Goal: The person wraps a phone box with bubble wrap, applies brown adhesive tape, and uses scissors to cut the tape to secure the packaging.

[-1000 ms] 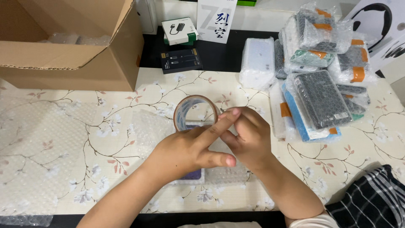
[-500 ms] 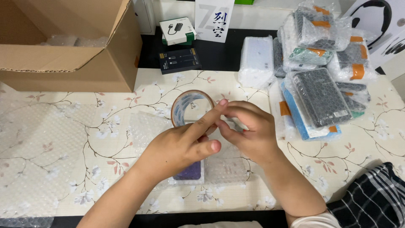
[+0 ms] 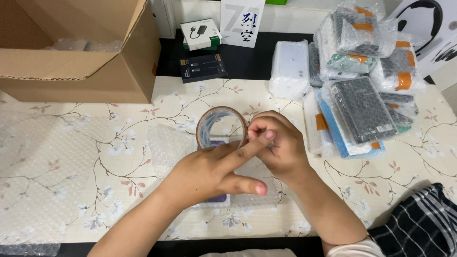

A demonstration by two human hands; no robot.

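A roll of brown packing tape (image 3: 216, 124) stands on edge in the middle of the flower-patterned table. My left hand (image 3: 209, 171) lies over a small item wrapped in bubble wrap (image 3: 216, 200), its forefinger stretched toward my right hand. My right hand (image 3: 276, 145) is closed, pinching what looks like the tape's free end right beside the roll. The wrapped item is mostly hidden under both hands; only a purple edge shows.
An open cardboard box (image 3: 71, 52) stands at the back left. A pile of bubble-wrapped packages (image 3: 357, 90) lies at the right, small product boxes (image 3: 202, 66) at the back. A bubble wrap sheet (image 3: 43, 166) covers the table's left side.
Both hands have shifted slightly; my left forefinger now reaches over to my right hand's fingers beside the tape roll. The roll stays in place.
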